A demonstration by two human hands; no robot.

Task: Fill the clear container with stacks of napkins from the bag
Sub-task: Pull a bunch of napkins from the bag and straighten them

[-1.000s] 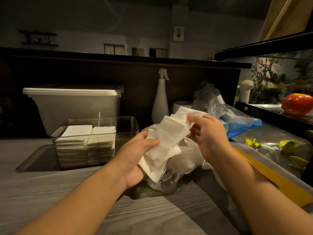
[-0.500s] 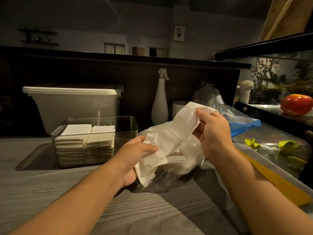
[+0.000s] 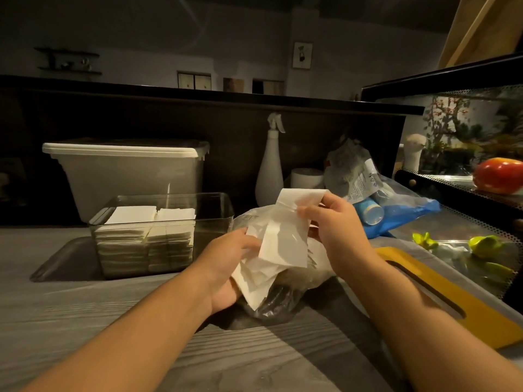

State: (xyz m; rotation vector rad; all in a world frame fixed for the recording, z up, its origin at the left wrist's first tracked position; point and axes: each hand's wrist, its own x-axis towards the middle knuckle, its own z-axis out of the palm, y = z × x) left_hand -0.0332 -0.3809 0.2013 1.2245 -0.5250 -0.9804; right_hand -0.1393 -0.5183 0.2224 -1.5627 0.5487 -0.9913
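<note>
A clear container (image 3: pixel 215 210) stands on the counter left of centre, with two stacks of white napkins (image 3: pixel 150 230) filling its left part. In front of me lies a crumpled clear plastic bag (image 3: pixel 285 298) holding more napkins. My left hand (image 3: pixel 226 264) grips a loose bunch of napkins (image 3: pixel 254 281) at the bag's mouth. My right hand (image 3: pixel 331 222) pinches the upper end of a long white napkin sheet (image 3: pixel 285 239) that hangs down over the bunch.
A lidded white tub (image 3: pixel 127 176) stands behind the container, with a white spray bottle (image 3: pixel 270 171) and a paper roll (image 3: pixel 307 178) to its right. A blue-and-clear bag (image 3: pixel 396 210) lies at right, beside a yellow board (image 3: pixel 441 292) and a glass display case (image 3: pixel 467 154).
My right hand has lifted its napkin sheet higher, so it now hangs lengthwise. The left hand has stayed on the bunch at the bag.
</note>
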